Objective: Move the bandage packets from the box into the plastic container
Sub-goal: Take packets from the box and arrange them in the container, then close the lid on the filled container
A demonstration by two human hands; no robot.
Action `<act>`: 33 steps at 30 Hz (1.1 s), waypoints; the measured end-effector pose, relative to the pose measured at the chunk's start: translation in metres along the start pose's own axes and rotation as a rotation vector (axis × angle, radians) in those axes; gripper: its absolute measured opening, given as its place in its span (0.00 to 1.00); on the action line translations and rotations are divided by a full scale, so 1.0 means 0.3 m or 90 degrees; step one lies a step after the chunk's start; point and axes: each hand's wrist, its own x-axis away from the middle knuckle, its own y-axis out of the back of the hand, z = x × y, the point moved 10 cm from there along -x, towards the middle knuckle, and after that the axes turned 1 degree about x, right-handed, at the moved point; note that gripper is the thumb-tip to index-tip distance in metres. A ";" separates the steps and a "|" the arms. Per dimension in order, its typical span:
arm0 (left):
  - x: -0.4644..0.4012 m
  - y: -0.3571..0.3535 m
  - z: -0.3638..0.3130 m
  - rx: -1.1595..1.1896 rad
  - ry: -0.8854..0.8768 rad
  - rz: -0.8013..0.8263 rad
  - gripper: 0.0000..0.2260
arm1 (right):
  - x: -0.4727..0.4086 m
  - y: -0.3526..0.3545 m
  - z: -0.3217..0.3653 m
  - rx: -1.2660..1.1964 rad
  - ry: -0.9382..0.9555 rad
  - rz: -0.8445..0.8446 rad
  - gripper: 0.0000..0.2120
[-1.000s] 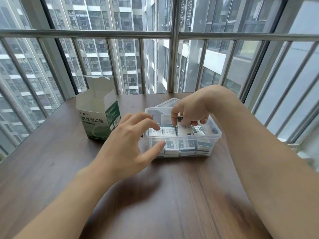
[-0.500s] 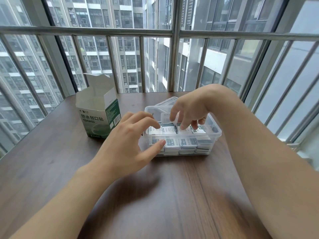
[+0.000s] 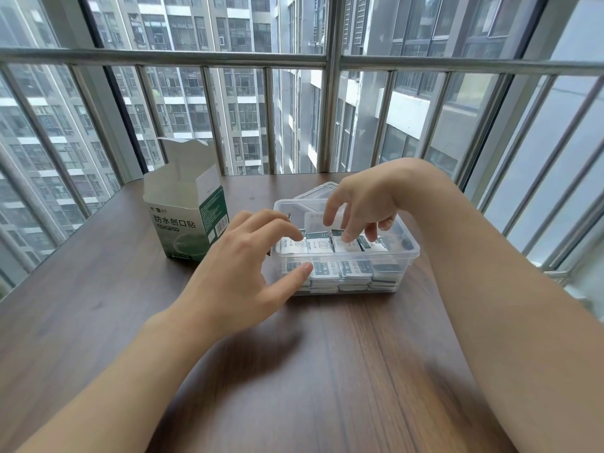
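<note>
Left hand [image 3: 242,273] steadies plastic container [image 3: 405,256] mid-table, thumb on front wall, grasping nothing. Right hand [image 3: 362,204], fingers spread, empty, levels bandage packets [image 3: 322,246] inside. Open box [image 3: 186,217] near far-left edge.

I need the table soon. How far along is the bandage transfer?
Mostly done: the plastic container holds rows of stacked bandage packets. In hand: the right hand fingers the top row while the left hand braces the container's near wall. Left: the open box interior is hidden, so remaining packets are unknown.
</note>
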 end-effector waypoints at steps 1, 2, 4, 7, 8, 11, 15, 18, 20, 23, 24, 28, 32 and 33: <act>0.000 -0.001 0.000 0.000 0.000 0.000 0.15 | 0.000 -0.001 -0.003 0.002 -0.003 0.002 0.21; 0.000 -0.001 0.001 0.000 0.001 0.000 0.15 | 0.001 -0.004 -0.006 0.008 -0.009 0.005 0.21; 0.000 -0.002 0.001 -0.001 0.000 -0.001 0.15 | -0.001 -0.014 -0.006 0.019 -0.020 0.017 0.21; 0.000 -0.002 0.002 0.001 -0.002 -0.004 0.15 | 0.018 -0.007 0.002 0.007 -0.018 0.024 0.21; 0.001 -0.001 0.005 0.008 -0.001 -0.007 0.16 | 0.038 0.010 0.004 -0.007 -0.007 0.018 0.21; 0.002 -0.003 0.022 0.027 0.009 -0.013 0.18 | 0.124 0.123 -0.020 -0.093 0.040 -0.073 0.14; 0.008 -0.012 0.057 0.059 0.032 -0.020 0.23 | 0.151 0.287 -0.202 -0.283 -0.004 -0.397 0.06; 0.010 -0.025 0.081 0.085 0.054 -0.015 0.21 | 0.051 0.180 -0.374 -0.341 -0.144 -0.457 0.22; 0.010 -0.026 0.093 0.117 0.075 -0.024 0.20 | 0.001 0.061 -0.468 -0.366 -0.248 -0.432 0.28; 0.012 -0.031 0.114 0.165 0.112 -0.043 0.19 | -0.045 -0.072 -0.537 -0.429 -0.329 -0.344 0.24; 0.013 -0.033 0.122 0.171 0.124 -0.048 0.20 | -0.055 -0.087 -0.555 -0.454 -0.341 -0.332 0.23; 0.018 -0.050 0.152 0.184 0.171 -0.042 0.26 | -0.069 -0.053 -0.625 -0.439 -0.377 -0.417 0.14; 0.023 -0.060 0.171 0.197 0.193 -0.040 0.29 | -0.044 -0.033 -0.700 -0.473 -0.411 -0.513 0.08; 0.024 -0.062 0.174 0.201 0.196 -0.039 0.29 | -0.035 -0.035 -0.724 -0.552 -0.409 -0.529 0.08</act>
